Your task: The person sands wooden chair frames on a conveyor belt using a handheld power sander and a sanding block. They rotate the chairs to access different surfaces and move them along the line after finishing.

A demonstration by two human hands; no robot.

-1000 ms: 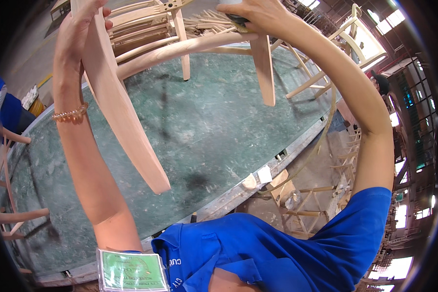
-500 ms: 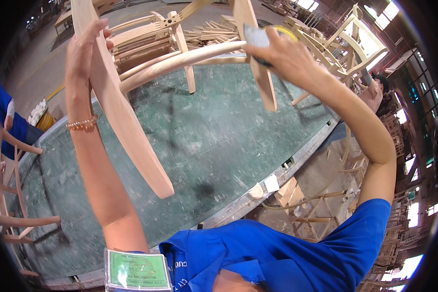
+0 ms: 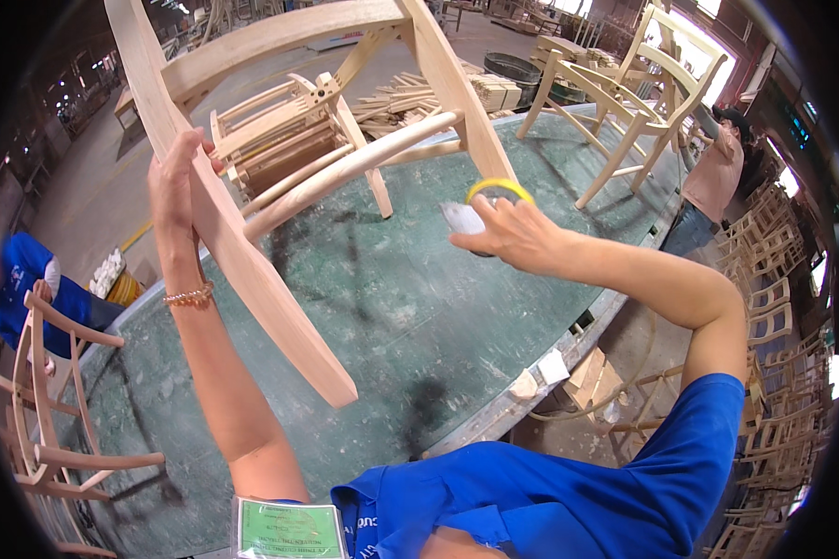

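Observation:
A bare pale wooden chair frame (image 3: 280,312) stands tilted over the green tabletop in front of me. My left hand (image 3: 179,182) is closed around its near left leg, a little above the side rail. In my right hand (image 3: 522,233) is a round pad with a yellow rim (image 3: 502,189) and a whitish sheet (image 3: 460,218) sticking out on its left; its exact kind is unclear. That hand is at the lower end of the frame's right leg (image 3: 480,140), whose foot is hidden behind the pad. Whether the pad touches the wood I cannot tell.
The green table (image 3: 373,270) has a metal edge with two pale blocks (image 3: 539,374) on it. Another chair (image 3: 634,102) stands at the far right near a person (image 3: 718,172). More chair parts (image 3: 61,410) and a person in blue (image 3: 33,289) are left. Wooden sticks (image 3: 401,102) lie piled beyond.
My right hand has come down along the right leg with the yellow-rimmed pad, from its upper part to its lower end. My left hand still holds the left leg. The view has shifted.

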